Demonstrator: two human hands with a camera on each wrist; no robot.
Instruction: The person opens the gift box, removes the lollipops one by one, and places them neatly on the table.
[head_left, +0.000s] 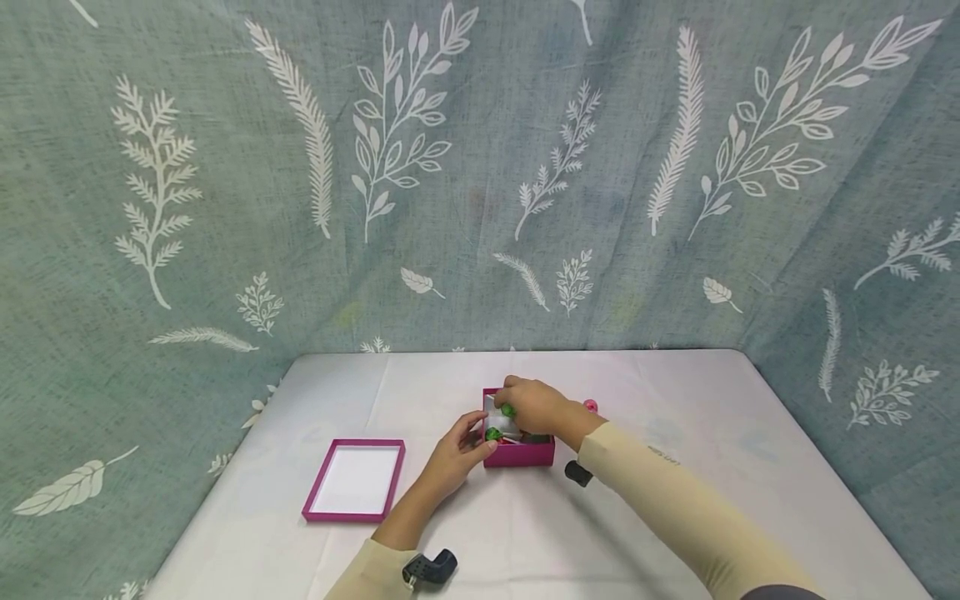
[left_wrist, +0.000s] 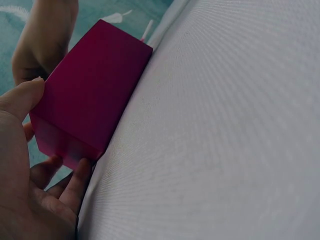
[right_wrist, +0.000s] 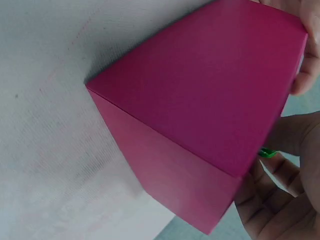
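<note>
A magenta box (head_left: 519, 455) without its lid stands on the table. Inside lie a green-wrapped lollipop (head_left: 493, 434) and other candies with white sticks, partly hidden. My left hand (head_left: 453, 454) grips the box at its left front corner, thumb at the front rim and fingers along the left wall. Reaching over the right side, my right hand (head_left: 534, 404) is down in the box and pinches another green lollipop (head_left: 508, 410). A bit of its green wrapper (right_wrist: 267, 152) shows between thumb and fingers in the right wrist view.
The matching lid (head_left: 354, 443), white inside, lies upturned to the left of the box. A pink lollipop (head_left: 591, 406) rests on the table behind my right forearm. The white-covered table (head_left: 675, 517) ends at a leaf-patterned curtain (head_left: 480, 208).
</note>
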